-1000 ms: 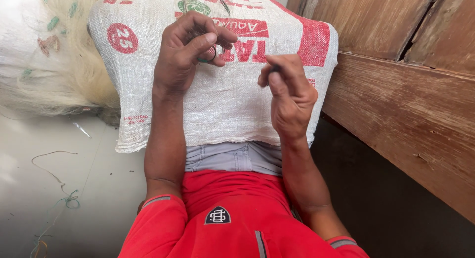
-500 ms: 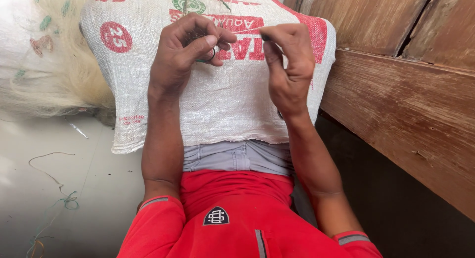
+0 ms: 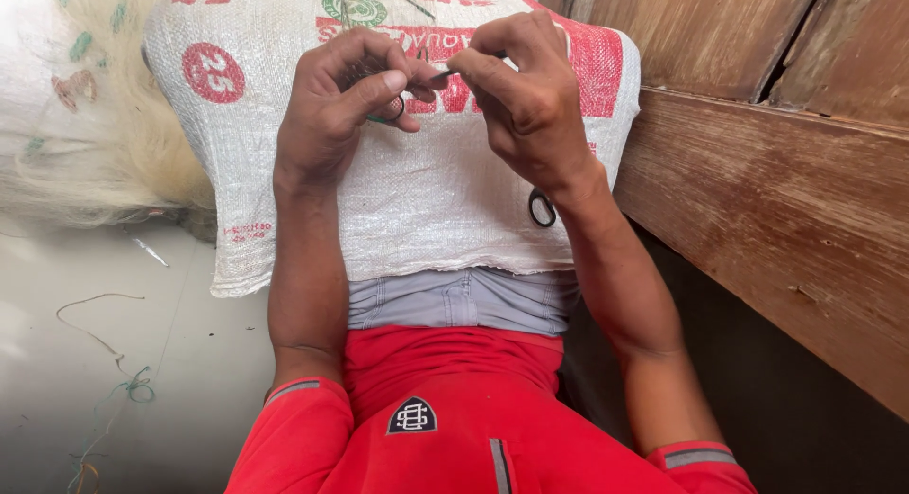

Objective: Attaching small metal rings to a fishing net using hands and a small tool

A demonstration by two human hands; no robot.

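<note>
Head camera, looking down past a red shirt (image 3: 454,428): both hands meet above a white woven sack (image 3: 445,200) that lies over the person's lap. The left hand (image 3: 336,106) is curled, its thumb and forefinger pinched on a small dark ring (image 3: 396,110) with a bit of green thread at it. The right hand (image 3: 530,96) is bunched too, its fingertips (image 3: 464,66) touching the left ones and pinching something thin and dark; whether it is a needle or cord I cannot tell. A second dark ring (image 3: 542,208) lies on the sack just under the right wrist, well below the fingers. To the left of the fingers is a heap of pale netting (image 3: 114,125); loose threads (image 3: 114,361) lie on the floor. A wooden wall (image 3: 776,191) stands to the right. Judging by this, one ring is being worked and the other waits untouched; how much is done cannot be told.
</note>
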